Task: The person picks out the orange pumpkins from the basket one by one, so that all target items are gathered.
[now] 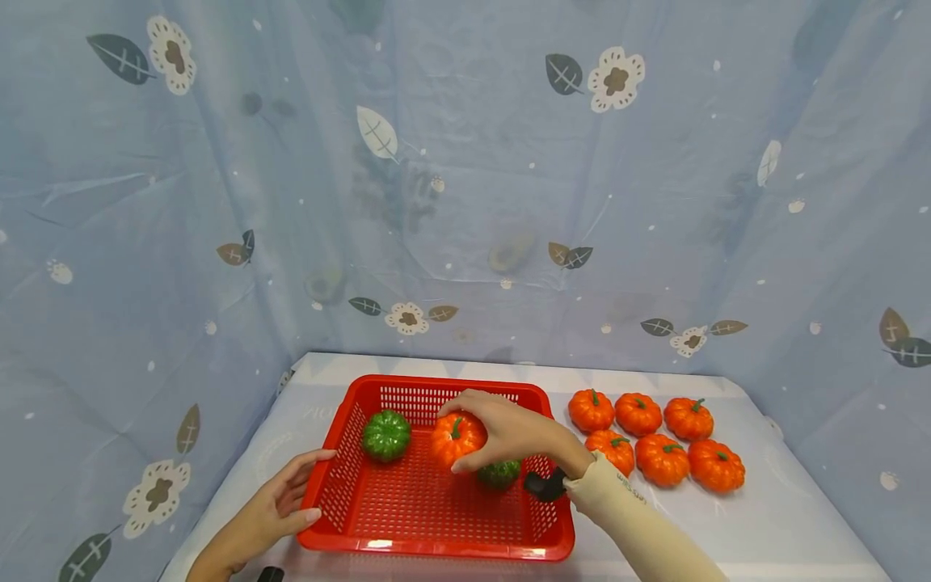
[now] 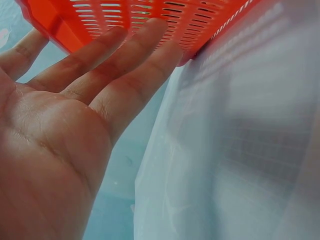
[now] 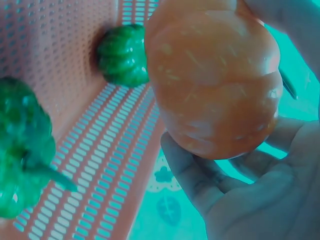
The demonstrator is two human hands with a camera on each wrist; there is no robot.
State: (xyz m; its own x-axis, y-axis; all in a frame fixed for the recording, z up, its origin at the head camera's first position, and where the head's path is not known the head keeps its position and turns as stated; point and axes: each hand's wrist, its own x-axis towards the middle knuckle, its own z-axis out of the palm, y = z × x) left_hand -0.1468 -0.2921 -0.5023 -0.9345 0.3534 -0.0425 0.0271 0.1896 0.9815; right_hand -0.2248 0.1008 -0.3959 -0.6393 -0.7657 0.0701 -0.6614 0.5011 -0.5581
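Observation:
My right hand (image 1: 512,432) grips an orange pumpkin (image 1: 457,440) between thumb and fingers, over the red basket (image 1: 436,552). In the right wrist view the pumpkin (image 3: 215,85) is large and close, with fingertips along its underside. One green pumpkin (image 1: 386,436) lies in the basket's back left part. A second green pumpkin (image 1: 499,474) sits to the right, partly hidden under my right hand. At the basket's left side is my left hand (image 1: 265,509), fingers and thumb spread at the rim. The left wrist view has its fingers (image 2: 135,75) extended against the slotted wall.
Two rows of orange pumpkins (image 1: 662,460) stand on the white table (image 1: 771,525) right of the basket. A patterned blue cloth (image 1: 465,202) hangs behind the table and along both sides. A black object (image 1: 271,574) shows near the left wrist.

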